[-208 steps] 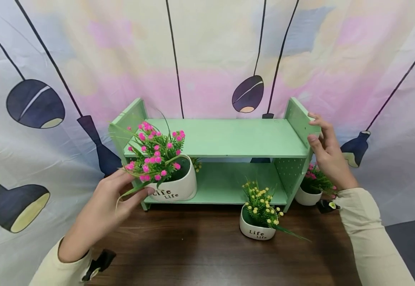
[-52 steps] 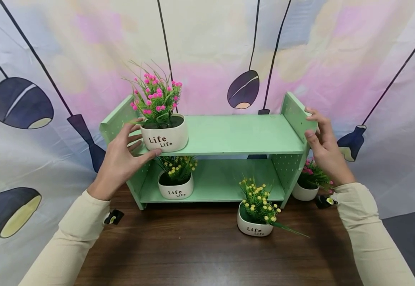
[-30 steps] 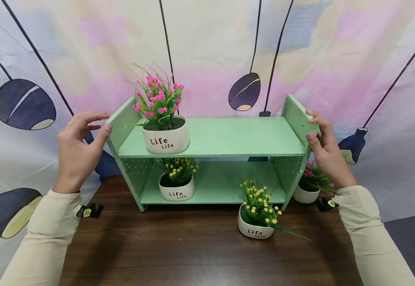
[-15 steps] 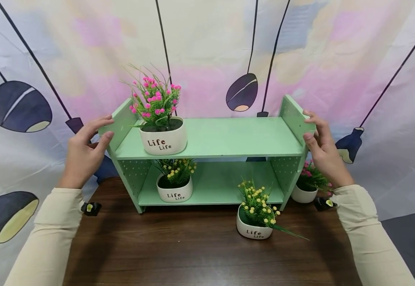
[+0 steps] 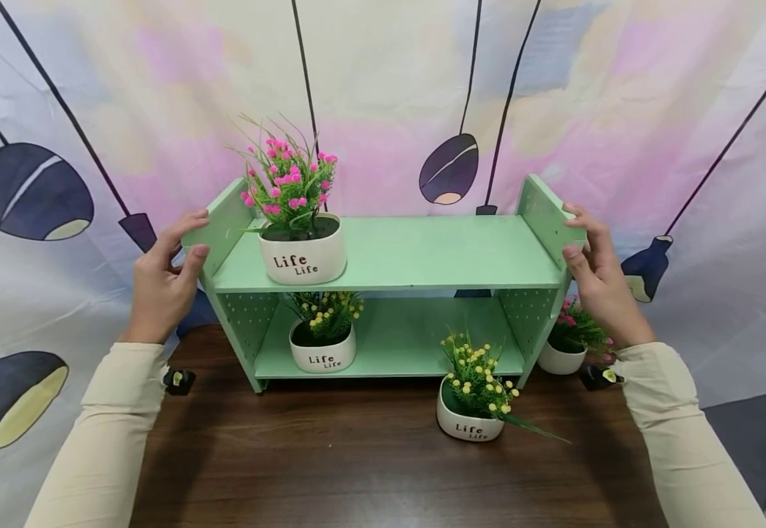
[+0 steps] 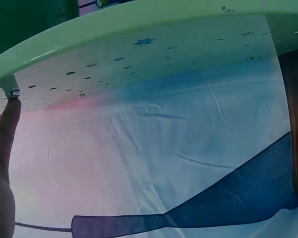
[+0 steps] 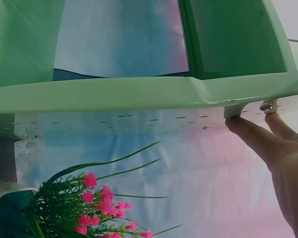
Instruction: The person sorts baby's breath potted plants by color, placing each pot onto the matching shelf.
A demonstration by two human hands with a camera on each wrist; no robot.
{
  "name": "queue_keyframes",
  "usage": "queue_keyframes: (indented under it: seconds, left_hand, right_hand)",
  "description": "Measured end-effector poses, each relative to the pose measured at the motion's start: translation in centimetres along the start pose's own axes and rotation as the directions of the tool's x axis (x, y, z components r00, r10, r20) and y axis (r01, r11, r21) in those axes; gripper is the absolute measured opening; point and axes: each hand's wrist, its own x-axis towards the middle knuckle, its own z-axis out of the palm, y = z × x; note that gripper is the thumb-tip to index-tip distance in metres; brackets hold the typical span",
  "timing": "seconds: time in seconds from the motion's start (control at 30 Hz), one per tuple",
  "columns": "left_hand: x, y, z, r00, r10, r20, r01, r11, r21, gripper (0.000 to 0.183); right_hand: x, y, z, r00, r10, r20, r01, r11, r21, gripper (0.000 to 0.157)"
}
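A light green two-tier shelf (image 5: 422, 253) stands on the dark wooden table. My left hand (image 5: 161, 286) grips its left side panel near the top front corner, thumb at the front edge. On the opposite panel my right hand (image 5: 603, 282) holds the matching corner. Each wrist view shows fingers against the panel's outer face, the left fingers (image 6: 6, 126) and the right fingers (image 7: 256, 136). A white "Life" pot with pink flowers (image 5: 303, 257) sits at the left of the upper tier. Below it, on the lower tier, is a pot with yellow flowers (image 5: 323, 353).
Another pot of yellow flowers (image 5: 471, 422) stands on the table (image 5: 317, 469) before the shelf's right end, a long leaf reaching right. Beside the right panel, under my right hand, is a pot of pink flowers (image 5: 564, 359). A curtain (image 5: 383, 88) printed with lamps hangs behind.
My left hand set the pink-flowered pot on the upper tier, let go of it and moved left onto the shelf's left panel. My right hand has stayed on the right panel.
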Motion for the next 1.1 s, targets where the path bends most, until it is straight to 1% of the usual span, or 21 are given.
queue_keyframes:
  seconds: [0.07,0.13,0.3,0.37,0.4,0.47,0.53,0.57,0.6,0.63,0.67,0.73,0.8,0.83,0.9,0.97,1.03,1.1]
  left_hand:
    - [-0.2,-0.7,0.1,1.0,0.001,-0.005,-0.001,1.0,0.016,0.039]
    - [-0.2,-1.0,0.2,1.0,0.006,-0.015,-0.006,1.0,0.027,0.039]
    - [-0.1,-1.0,0.4,0.999,0.019,-0.046,-0.017,0.999,0.038,0.039]
    - [-0.1,-0.9,0.6,0.999,0.019,-0.051,-0.016,0.999,0.042,0.038]
    - [0.0,-0.9,0.6,0.999,0.018,-0.05,-0.016,0.999,0.041,0.037]
    - [0.0,-0.9,0.6,0.999,0.009,-0.052,-0.007,0.999,0.038,0.035]
    - [-0.2,-0.7,0.6,0.998,-0.007,-0.056,0.009,0.999,0.033,0.033]
    - [-0.2,-0.7,0.6,0.998,-0.015,-0.058,0.017,0.999,0.03,0.033]
    - [-0.4,-0.7,0.6,0.998,-0.025,-0.064,0.027,0.999,0.028,0.032]
    - [-0.4,-0.6,0.7,0.997,-0.033,-0.069,0.035,0.999,0.028,0.032]
    - [-0.5,-0.6,0.7,0.996,-0.04,-0.076,0.042,0.999,0.027,0.031]
    - [-0.7,-0.7,0.9,0.995,-0.043,-0.086,0.046,0.998,0.03,0.031]
    - [-0.8,-0.7,1.0,0.994,-0.041,-0.097,0.045,0.998,0.038,0.032]
    - [-0.8,-0.7,1.1,0.994,-0.039,-0.107,0.043,0.998,0.039,0.032]
    - [-0.9,-0.6,1.2,0.993,-0.032,-0.118,0.037,0.998,0.041,0.034]
    - [-0.8,-0.5,1.3,0.991,-0.028,-0.132,0.034,0.999,0.04,0.036]
    - [-0.7,-0.3,1.6,0.989,-0.029,-0.143,0.034,0.999,0.032,0.037]
    - [-0.6,0.2,1.9,0.988,-0.036,-0.15,0.039,0.999,0.018,0.037]
  right_hand:
    - [-0.1,-0.1,0.1,1.0,0.014,-0.007,-0.014,1.0,-0.006,0.044]
    - [-0.1,-0.1,0.2,1.0,0.019,-0.009,-0.019,1.0,0.003,0.045]
    - [-0.2,-0.4,0.2,0.999,0.03,-0.012,-0.03,0.999,0.009,0.047]
    - [-0.3,-0.6,0.1,0.999,0.047,-0.015,-0.047,0.999,-0.02,0.049]
    - [-0.4,-0.7,0.1,0.998,0.058,-0.015,-0.059,0.997,-0.043,0.051]
    - [-0.8,-1.0,0.0,0.996,0.081,-0.025,-0.082,0.996,-0.042,0.057]
    - [-1.5,-1.3,0.3,0.993,0.097,-0.061,-0.101,0.992,-0.072,0.065]
    - [-2.0,-1.4,0.5,0.992,0.088,-0.092,-0.095,0.993,-0.072,0.069]
    - [-2.6,-1.4,0.7,0.99,0.068,-0.128,-0.074,0.996,-0.046,0.071]
    - [-3.3,-1.3,1.0,0.985,0.032,-0.168,-0.034,0.999,-0.005,0.07]
    - [-4.0,-1.2,1.2,0.978,-0.008,-0.207,0.01,1.0,0.009,0.068]
    - [-5.4,-1.1,1.6,0.959,-0.099,-0.264,0.112,0.993,0.034,0.056]
    - [-6.7,-1.0,1.7,0.946,-0.166,-0.279,0.185,0.982,0.044,0.043]
    - [-7.4,-1.0,1.7,0.946,-0.179,-0.27,0.186,0.983,0.0,0.037]
    - [-8.6,-1.1,1.7,0.958,-0.177,-0.226,0.162,0.983,-0.087,0.03]
    - [-9.7,-1.0,1.7,0.979,-0.125,-0.159,0.096,0.979,-0.178,0.027]
    - [-10.8,-0.6,1.7,0.996,-0.053,-0.078,0.032,0.967,-0.253,0.027]
    - [-11.7,0.0,1.7,0.999,0.036,0.005,-0.033,0.953,-0.3,0.026]
